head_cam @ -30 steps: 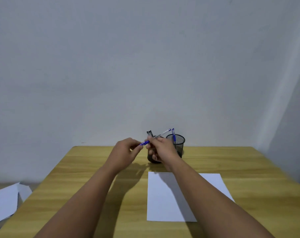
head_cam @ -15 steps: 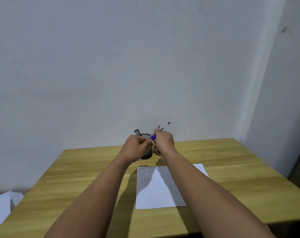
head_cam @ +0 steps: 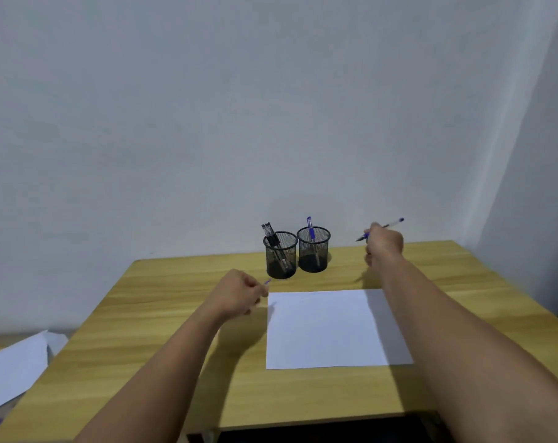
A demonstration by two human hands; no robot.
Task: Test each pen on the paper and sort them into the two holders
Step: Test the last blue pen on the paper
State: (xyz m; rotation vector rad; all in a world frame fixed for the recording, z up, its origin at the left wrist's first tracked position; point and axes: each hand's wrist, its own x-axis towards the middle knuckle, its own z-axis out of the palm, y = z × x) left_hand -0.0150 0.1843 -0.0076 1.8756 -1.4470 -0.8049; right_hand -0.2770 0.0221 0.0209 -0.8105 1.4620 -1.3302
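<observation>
Right hand (head_cam: pixel 383 243): raised above the table's (head_cam: pixel 175 314) far right area, fingers curled round a blue pen (head_cam: pixel 380 229); uncapped tip points left of the fingers, tail up-right of them.

Left hand (head_cam: pixel 239 294): low over the table, fingers curled, pinching a small blue cap (head_cam: pixel 267 282) that juts just beyond the fingertips.

Paper (head_cam: pixel 329 327): white sheet, flat, just right of the left fingers, below the right ones.

Left mesh holder (head_cam: pixel 281 254): just beyond the left fingertips; holds black pens (head_cam: pixel 271 238), leaning left.

Right mesh holder (head_cam: pixel 313 249): touching the first; holds one blue-capped pen (head_cam: pixel 310 230).
</observation>
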